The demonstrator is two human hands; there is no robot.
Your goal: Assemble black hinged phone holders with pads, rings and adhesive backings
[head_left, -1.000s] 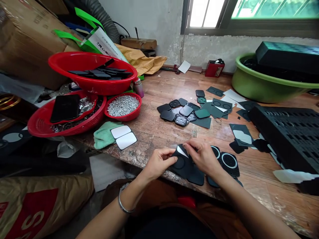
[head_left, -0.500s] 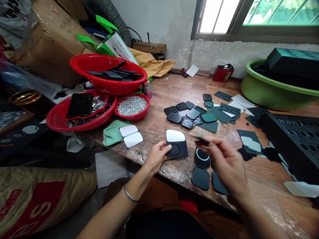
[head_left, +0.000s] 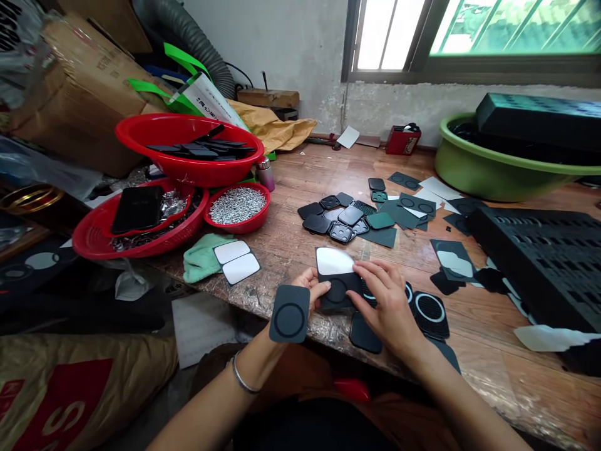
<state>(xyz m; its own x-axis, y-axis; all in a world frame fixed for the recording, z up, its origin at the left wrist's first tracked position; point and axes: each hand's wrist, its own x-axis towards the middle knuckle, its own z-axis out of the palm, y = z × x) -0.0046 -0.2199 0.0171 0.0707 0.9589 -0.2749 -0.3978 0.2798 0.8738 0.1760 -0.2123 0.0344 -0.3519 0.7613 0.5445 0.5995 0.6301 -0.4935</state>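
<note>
My left hand pinches a dark sticker sheet by its left side, thumb on top. The sheet's upper half shows bare white backing; its lower half carries a dark pad with a ring. A loose dark rounded pad with a ring mark lies on the back of my left wrist. My right hand closes on the sheet's right edge, fingertips by the white part and thumb on the dark pad. Under and beside it are open black cases, one with a pale ring, partly hidden by the hand.
Several black and green case parts lie mid-table. A peeled white backing sheet rests by a green cloth. Red baskets, one with metal pins, stand left. A black foam tray and green tub occupy the right.
The dark piece in my right hand has gone from it, and a dark pad now lies on my left wrist. My right hand has moved left onto the sheet. The view has shifted slightly.
</note>
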